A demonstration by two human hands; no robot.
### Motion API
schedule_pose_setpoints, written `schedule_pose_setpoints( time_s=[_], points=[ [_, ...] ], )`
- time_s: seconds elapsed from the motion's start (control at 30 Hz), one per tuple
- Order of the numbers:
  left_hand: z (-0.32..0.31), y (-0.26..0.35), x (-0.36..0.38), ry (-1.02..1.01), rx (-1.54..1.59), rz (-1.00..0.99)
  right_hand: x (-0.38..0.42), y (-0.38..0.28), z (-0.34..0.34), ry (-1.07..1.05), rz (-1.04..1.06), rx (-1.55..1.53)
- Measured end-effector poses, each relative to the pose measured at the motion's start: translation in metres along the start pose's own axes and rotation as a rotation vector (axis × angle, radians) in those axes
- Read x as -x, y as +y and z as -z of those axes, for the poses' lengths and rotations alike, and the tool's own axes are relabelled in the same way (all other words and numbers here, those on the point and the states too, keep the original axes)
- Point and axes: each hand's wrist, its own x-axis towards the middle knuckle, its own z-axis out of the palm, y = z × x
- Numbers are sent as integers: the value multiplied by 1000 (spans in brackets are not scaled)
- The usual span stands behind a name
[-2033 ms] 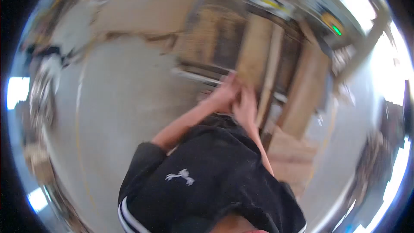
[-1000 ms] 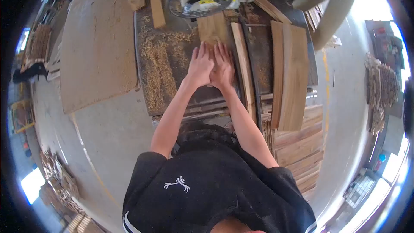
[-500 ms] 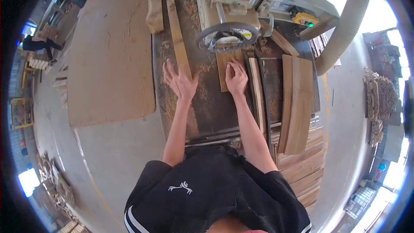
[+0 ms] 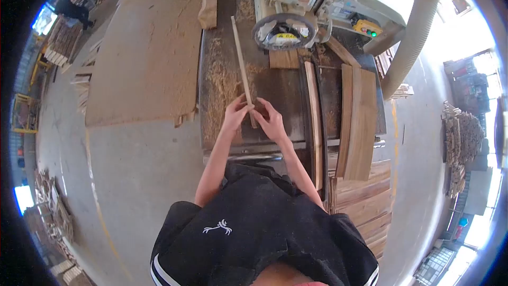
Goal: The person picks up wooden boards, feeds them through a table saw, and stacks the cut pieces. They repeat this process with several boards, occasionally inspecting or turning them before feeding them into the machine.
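A long narrow wooden strip stands on its thin edge over the dark machine table. Its near end is pinched between the fingers of my left hand and my right hand, which almost meet there. A short flat wooden board lies under the machine's black handwheel, ahead of my right hand. Sawdust covers the table left of the strip.
To the right, a long strip lies between dark rails, beside wide boards. A brown sheet and a wood block are at left. A ribbed hose hangs at right. Another person bends far left.
The strip left of centre has turned from its broad face onto its thin edge. My left hand has closed on its near end, and my right hand has left the short board to join it.
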Motion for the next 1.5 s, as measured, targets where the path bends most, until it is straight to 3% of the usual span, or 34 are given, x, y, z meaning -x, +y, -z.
schedule_pose_setpoints(
  time_s=[0.1, 0.2, 0.23, 0.3, 0.33, 0.43, 0.47, 0.5, 0.53, 0.73, 0.83, 0.87, 1.0, 1.2, 1.3, 1.33, 1.43, 1.5],
  points=[
    [-13, -37, 29, -58, -8, -42, 61, 3, 15, -26, 156, 353],
    [-29, -41, 62, -224, -147, 94, 117, 29, 42, -34, -146, 287],
    [-42, -35, 79, -214, -236, 0, 133, 24, 47, -37, -245, 264],
    [-71, -28, 106, -196, -414, -200, 169, 22, 59, -11, -430, -148],
    [-78, -43, 104, -199, -785, -398, 186, 34, 62, -9, -491, -308],
    [-110, -38, 125, -541, -872, -82, 223, 53, 66, 50, -682, -582],
    [-119, -57, 124, -459, -973, -264, 228, 45, 73, 74, -793, -642],
    [-122, -60, 125, -440, -938, -280, 232, 41, 78, 95, -899, -703],
    [-123, -60, 122, -419, -907, -304, 238, 47, 80, 118, -782, -793],
    [-137, -59, 88, -414, -843, -320, 231, 31, 84, 231, -970, -1004],
    [-147, -60, 71, -434, -952, -416, 218, 44, 85, 185, -1009, -699],
    [-149, -59, 68, -438, -1017, -418, 214, 48, 78, 261, -971, -618],
    [-139, -66, 29, -422, -1104, -629, 179, 57, 68, 400, -930, -695],
    [-120, -33, -57, -465, -1013, -682, 84, 46, 62, 587, -887, -741],
    [-97, 0, -97, -556, -882, -637, 46, 39, 64, 603, -871, -574],
    [-87, 8, -109, -448, -799, -771, 37, 38, 58, 632, -836, -550],
    [-30, 39, -150, -251, -786, -774, 14, 36, 57, 699, -771, -472],
    [19, 61, -186, -2, -830, -877, 3, 37, 59, 688, -768, -436]
  ],
)
